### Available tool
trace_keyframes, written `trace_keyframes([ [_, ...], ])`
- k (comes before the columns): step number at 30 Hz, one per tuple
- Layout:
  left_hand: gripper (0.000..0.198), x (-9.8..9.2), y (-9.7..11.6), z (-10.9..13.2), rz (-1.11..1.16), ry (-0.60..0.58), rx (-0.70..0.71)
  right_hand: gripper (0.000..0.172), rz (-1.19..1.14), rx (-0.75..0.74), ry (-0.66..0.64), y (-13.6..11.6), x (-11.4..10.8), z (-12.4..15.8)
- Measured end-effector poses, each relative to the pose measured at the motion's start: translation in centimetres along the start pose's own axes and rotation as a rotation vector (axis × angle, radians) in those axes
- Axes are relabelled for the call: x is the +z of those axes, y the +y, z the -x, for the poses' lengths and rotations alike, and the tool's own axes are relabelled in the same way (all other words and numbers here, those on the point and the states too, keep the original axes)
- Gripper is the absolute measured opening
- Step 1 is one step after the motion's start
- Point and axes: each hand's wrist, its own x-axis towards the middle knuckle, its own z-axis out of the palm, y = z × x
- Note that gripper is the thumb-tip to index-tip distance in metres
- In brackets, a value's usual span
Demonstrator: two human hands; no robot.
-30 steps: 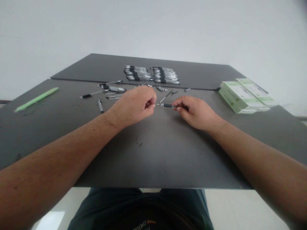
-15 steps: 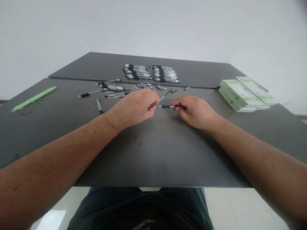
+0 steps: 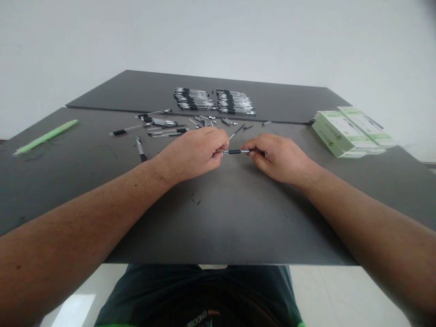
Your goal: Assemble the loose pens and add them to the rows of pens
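A pen with a black grip is held level between my two hands, above the near part of the dark table. My left hand pinches its left end, which the fingers hide. At the other end, my right hand closes thumb and fingertips on the pen's metallic-looking tip. Just behind my hands lie a thin rod and several small pen parts. Left of them are several loose pens, and one more pen lies close to my left forearm.
Two rows of neatly laid pens, a left row and a right row, lie on the far table panel. Green-and-white boxes stand at the right. A long light-green object lies at the far left. The table's front edge runs before my lap.
Both hands keep their grip on the pen, and my left hand has shifted very slightly to the right. The whole view has tilted a little; the objects on the table look unmoved.
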Motion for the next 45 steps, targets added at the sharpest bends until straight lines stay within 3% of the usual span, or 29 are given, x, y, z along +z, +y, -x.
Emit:
trace_keyframes([
  [15,0.015,0.16,-0.11,-0.10,-0.003,0.004,-0.005,0.037,-0.102,0.086,-0.115,-0.29,-0.29,0.00],
  [20,0.015,0.26,0.05,-0.04,0.045,0.014,0.003,0.021,-0.163,0.198,-0.068,-0.44,-0.26,-0.03],
  [27,0.026,0.46,-0.10,0.49,0.161,0.110,-0.077,0.014,-0.151,0.188,-0.025,-0.27,-0.43,-0.01],
  [31,0.017,0.56,-0.48,0.51,0.098,0.081,-0.089,0.015,-0.158,0.185,-0.016,-0.37,-0.46,0.01],
  [41,0.020,0.55,-0.43,0.36,0.050,0.042,-0.060,0.025,-0.129,0.123,-0.084,-0.28,-0.48,0.00],
  [45,0.020,0.47,-0.38,0.35,0.062,0.036,-0.066,0.015,-0.164,0.195,-0.072,-0.43,-0.54,0.04],
])
